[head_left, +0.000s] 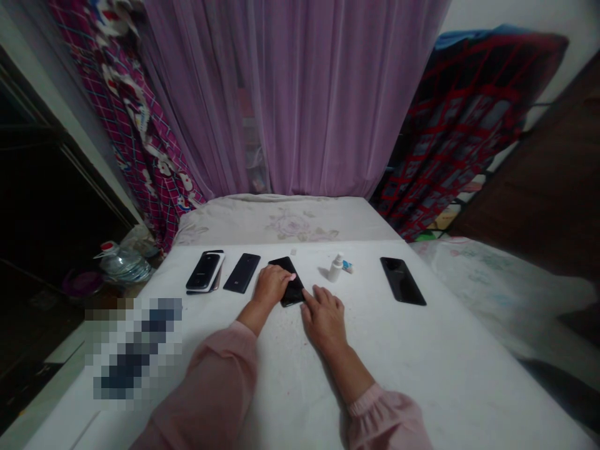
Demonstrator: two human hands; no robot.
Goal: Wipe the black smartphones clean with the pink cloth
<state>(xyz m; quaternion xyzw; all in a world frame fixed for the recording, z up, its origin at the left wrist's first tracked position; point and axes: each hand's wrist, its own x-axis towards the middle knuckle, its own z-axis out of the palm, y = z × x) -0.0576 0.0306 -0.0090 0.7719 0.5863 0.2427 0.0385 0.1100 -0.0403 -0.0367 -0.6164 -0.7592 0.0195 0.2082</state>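
Observation:
A black smartphone [294, 292] lies flat on the white table cover, tilted slightly, partly hidden under my left hand [272, 287]. That hand's fingers are closed on a small pink piece [292, 276], pressed against the phone's dark surface; its exact kind is too small to make out. My right hand [325, 317] rests palm down with its fingers apart, the index fingertip touching the phone's lower right edge. Just beyond stands a small white spray bottle [335, 269], beside a little blue and white packet [347, 267].
Left of my hands lie a dark phone [242, 273] and a stack of phones [205, 272]. Another black phone [403, 281] lies to the right. A blurred-out patch [135, 350] covers the left front. Purple curtains [323, 94] hang behind; a clear water jug [124, 262] stands left.

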